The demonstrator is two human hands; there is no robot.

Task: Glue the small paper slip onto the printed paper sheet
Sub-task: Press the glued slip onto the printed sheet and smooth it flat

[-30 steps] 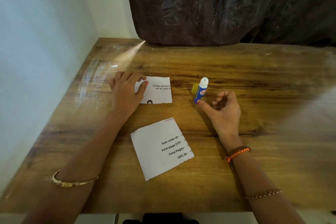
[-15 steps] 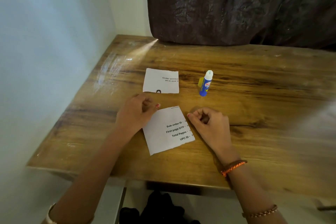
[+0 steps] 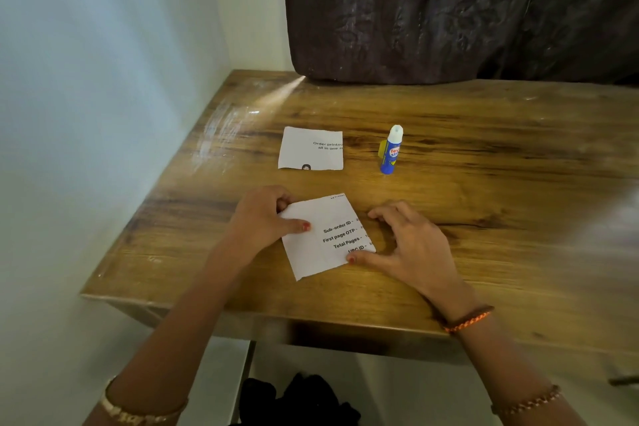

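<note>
The sheet (image 3: 325, 235) is pinned flat on the counter (image 3: 484, 190) by both thumbs, left hand (image 3: 262, 221) curled, right hand (image 3: 408, 245) spread. The slip (image 3: 309, 149) lies beyond, beside the glue (image 3: 391, 150).

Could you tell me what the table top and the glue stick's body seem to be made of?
The table looks like wood or a wood-grain laminate with a semi-gloss finish: streaked brown grain, a pale glare near the wall. The glue stick looks like smooth, glossy plastic: a blue printed body with a white tip; the yellow piece behind it may be its cap.
</note>
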